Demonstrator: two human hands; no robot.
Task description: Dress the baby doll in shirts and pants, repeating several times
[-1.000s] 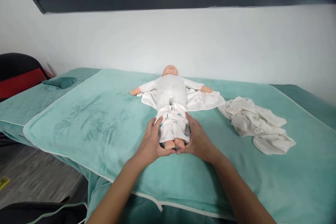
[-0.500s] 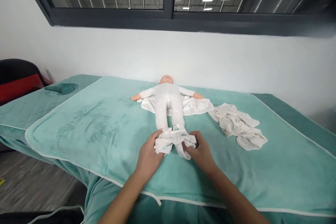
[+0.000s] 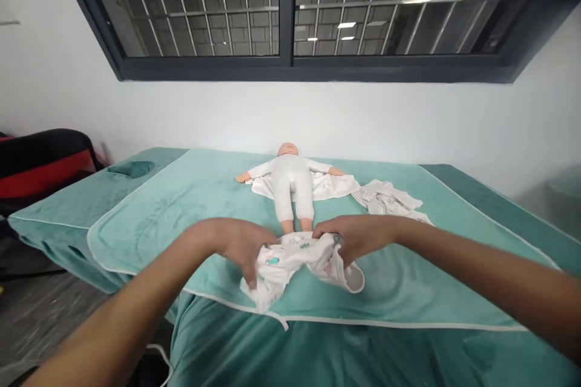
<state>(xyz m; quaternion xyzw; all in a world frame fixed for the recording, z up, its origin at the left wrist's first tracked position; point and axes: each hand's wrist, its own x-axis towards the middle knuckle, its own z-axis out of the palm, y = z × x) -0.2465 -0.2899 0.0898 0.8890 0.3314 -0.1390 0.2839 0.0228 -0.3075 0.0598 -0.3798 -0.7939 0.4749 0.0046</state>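
Observation:
White baby pants [image 3: 290, 254] with small coloured prints are bunched between my two hands, just in front of the doll's feet. My left hand [image 3: 242, 247] grips their left side, thumb pointing down. The right side is in my right hand [image 3: 356, 234], fingers curled into the cloth, and an open cuff hangs below it. Beyond lies a baby doll [image 3: 291, 176] on its back, arms spread, head towards the wall, its body in white fabric. Its ankles show bare; the feet are partly hidden behind the pants.
A white cloth garment [image 3: 333, 186] is spread under the doll's upper body. Crumpled printed baby clothes [image 3: 390, 198] lie to its right. All rest on a green padded mat [image 3: 167, 211] with white piping. A black and red seat [image 3: 45, 163] stands left; a barred window [image 3: 290, 69] is above.
The baby pants have come off the doll's lower legs towards me, baring its ankles. My hands have turned over, now reaching the cloth from above. The camera view has tilted up.

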